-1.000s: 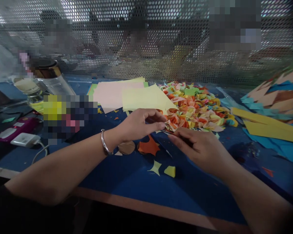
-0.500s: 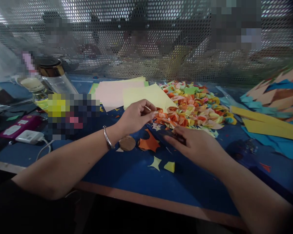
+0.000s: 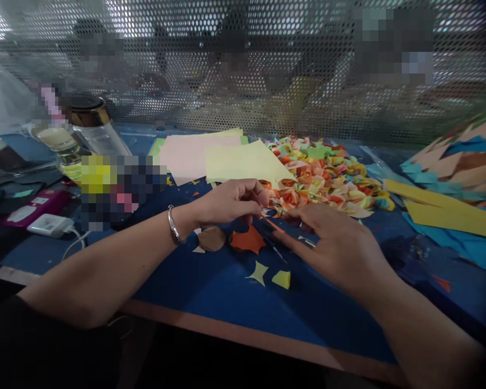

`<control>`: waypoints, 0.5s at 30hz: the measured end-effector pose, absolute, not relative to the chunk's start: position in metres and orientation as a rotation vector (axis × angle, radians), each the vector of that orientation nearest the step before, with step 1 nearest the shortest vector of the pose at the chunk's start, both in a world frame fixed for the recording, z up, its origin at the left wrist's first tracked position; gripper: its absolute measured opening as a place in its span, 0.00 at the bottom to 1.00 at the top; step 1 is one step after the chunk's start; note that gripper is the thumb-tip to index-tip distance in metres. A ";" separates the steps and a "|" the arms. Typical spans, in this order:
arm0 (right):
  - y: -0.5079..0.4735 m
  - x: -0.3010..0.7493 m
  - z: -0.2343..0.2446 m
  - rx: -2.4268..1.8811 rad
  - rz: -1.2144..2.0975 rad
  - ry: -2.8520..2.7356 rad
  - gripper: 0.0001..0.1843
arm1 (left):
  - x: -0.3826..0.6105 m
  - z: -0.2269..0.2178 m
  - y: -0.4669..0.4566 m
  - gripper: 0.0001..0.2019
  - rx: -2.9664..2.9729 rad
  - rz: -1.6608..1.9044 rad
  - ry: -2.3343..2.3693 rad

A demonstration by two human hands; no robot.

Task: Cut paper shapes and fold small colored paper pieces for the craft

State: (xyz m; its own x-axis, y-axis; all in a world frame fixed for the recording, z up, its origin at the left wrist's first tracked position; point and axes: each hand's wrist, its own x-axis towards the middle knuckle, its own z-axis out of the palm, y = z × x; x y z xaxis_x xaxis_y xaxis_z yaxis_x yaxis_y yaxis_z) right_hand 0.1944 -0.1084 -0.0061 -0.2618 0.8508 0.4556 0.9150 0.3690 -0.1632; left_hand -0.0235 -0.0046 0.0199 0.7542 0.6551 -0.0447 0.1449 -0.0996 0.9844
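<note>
Toward nine o'clock from the working spot, magenta plastic box (image 3: 40, 205): lies flat beside a white plastic adapter (image 3: 51, 226).
Clear bottle with black-and-gold lid (image 3: 103, 135): ten o'clock, near the perforated grey metal screen (image 3: 210, 105).
Round brown paper-like disc (image 3: 211, 238): flat on the blue tabletop (image 3: 210, 302), between eight and nine o'clock.
Bare left hand (image 3: 229, 202): silver metal bangle (image 3: 174, 226) at the wrist; thumb and fingers curl toward one another; whether they pinch anything, I cannot tell.
Pale-yellow paper sheet (image 3: 243, 165): eleven o'clock, overlapping a pink paper sheet (image 3: 198, 154).
Jagged orange paper scrap (image 3: 248, 238): eight o'clock.
Pointed pale-green paper scrap (image 3: 258, 274): between six and seven o'clock.
Narrow orange sliver (image 3: 273, 224): apparently paper, at the dial's centre between both hands' fingertips.
Yellow paper scrap (image 3: 282, 279): almost six o'clock.
Multicoloured heap of small curled paper pieces (image 3: 332, 183): between one and two o'clock.
Bare right hand (image 3: 336, 237): thumb and forefinger stand apart around the sliver's near end; its hold is unclear, as is whether the pale slim item (image 3: 306, 241) beneath it is gripped.
Long yellow paper strips (image 3: 445, 208): three o'clock.
Layered peach-and-blue paper stack (image 3: 461, 156): between two and three o'clock.
Fingertip work: the step looks like handling one small piece with both hands.
Sliver's next move: seems to call for a light, exact pinch.
</note>
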 end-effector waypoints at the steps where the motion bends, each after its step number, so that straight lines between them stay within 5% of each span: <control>1: -0.110 0.193 -0.006 -1.446 -0.155 -2.157 0.16 | -0.023 0.019 -0.004 0.06 1.643 0.468 0.630; 15: -0.116 0.184 0.003 -1.121 -0.101 -2.211 0.08 | -0.014 0.016 -0.014 0.09 1.468 0.477 0.695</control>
State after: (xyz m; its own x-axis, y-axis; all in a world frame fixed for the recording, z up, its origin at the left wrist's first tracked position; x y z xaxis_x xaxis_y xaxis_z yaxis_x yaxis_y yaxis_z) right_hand 0.1836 -0.1164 0.0026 -0.4246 0.6956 0.5796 0.7456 0.6317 -0.2119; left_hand -0.0141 -0.0140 0.0157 0.7219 0.6789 -0.1338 0.1198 0.0677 0.9905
